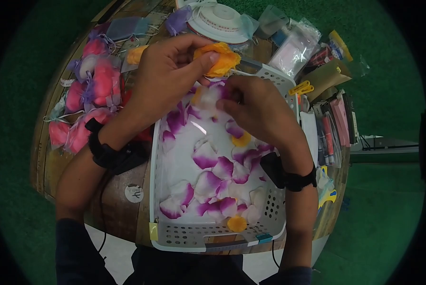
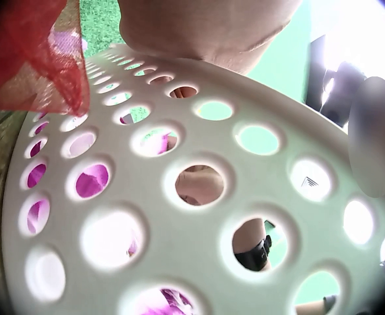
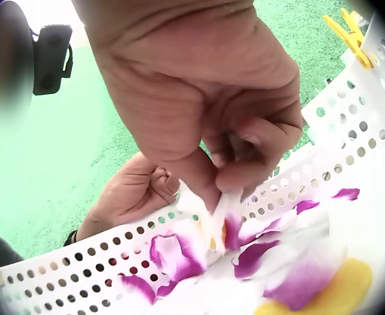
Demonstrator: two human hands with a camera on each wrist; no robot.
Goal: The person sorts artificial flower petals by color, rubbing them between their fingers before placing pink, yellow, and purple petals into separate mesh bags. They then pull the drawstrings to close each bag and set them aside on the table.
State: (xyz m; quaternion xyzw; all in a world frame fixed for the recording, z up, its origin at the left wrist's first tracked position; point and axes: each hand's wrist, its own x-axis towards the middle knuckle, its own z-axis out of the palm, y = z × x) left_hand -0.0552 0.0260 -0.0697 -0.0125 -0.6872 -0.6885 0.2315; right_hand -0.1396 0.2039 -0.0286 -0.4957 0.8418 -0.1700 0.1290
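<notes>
My left hand [image 1: 168, 71] holds a crumpled orange-yellow bundle [image 1: 222, 59], soft and petal-like, between thumb and fingers over the far end of a white perforated basket [image 1: 175, 232]. To its right, my right hand [image 1: 265, 107] is lowered into the basket. In the right wrist view its thumb and fingertips pinch a white and purple petal [image 3: 232, 226]. Loose purple-edged petals [image 1: 206, 183] and some yellow ones [image 1: 237, 223] are spread over the basket's bottom. The basket wall fills most of the left wrist view, hiding the left fingers.
Pink-filled mesh bags [image 1: 106, 83] crowd the table's left side. A white ribbon roll [image 1: 217, 23] lies behind the basket. Clear plastic packets [image 1: 294, 50] and pens [image 1: 328, 133] line the right side. A yellow clip [image 1: 301, 88] sits on the rim, and red mesh [image 2: 38, 59] hangs beside the wall.
</notes>
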